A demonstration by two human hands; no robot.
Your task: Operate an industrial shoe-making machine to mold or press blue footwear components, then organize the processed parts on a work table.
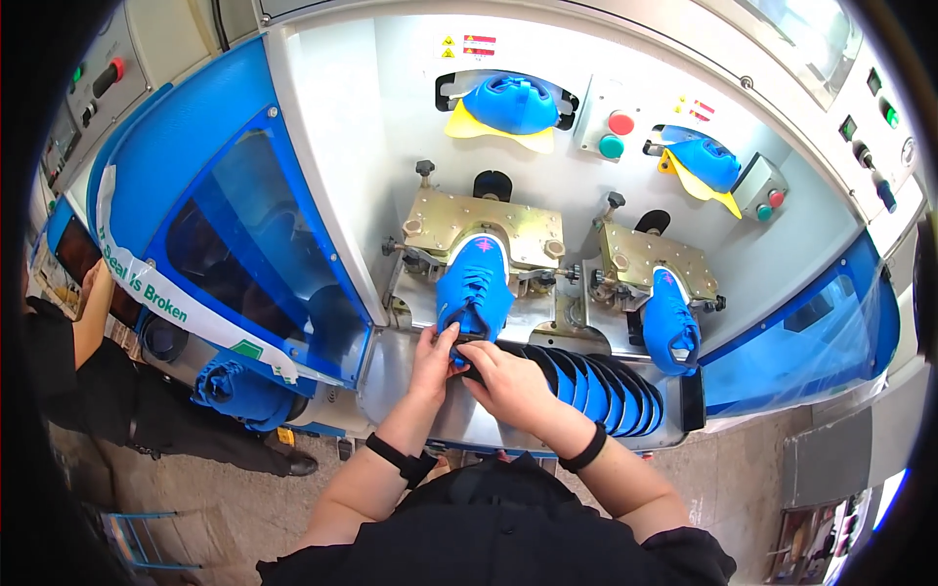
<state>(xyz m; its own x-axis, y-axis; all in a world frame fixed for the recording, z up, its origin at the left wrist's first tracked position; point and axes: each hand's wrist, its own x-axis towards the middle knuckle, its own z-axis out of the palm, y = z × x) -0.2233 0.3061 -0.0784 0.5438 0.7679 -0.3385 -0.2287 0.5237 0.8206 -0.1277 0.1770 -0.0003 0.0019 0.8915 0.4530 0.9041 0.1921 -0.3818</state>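
Note:
A blue lace-up shoe upper (475,285) sits toe-away in the left metal clamp (489,223) of a machine, its heel opening toward me. My left hand (432,366) pinches the left side of the heel edge. My right hand (508,379) is closed at the same heel edge from the right, fingertips close to my left thumb. Something dark shows under the right fingers; its kind is partly hidden. Another blue shoe upper (671,327) sits in the right clamp (657,262), with neither hand on it.
A row of blue and black curved pieces (608,391) lies on the metal tray right of my hands. Blue uppers with yellow edges (513,105) hang on the back wall near a button box (611,132). Blue side guards flank the bay. At left, another person (107,381) stands near blue material (239,391).

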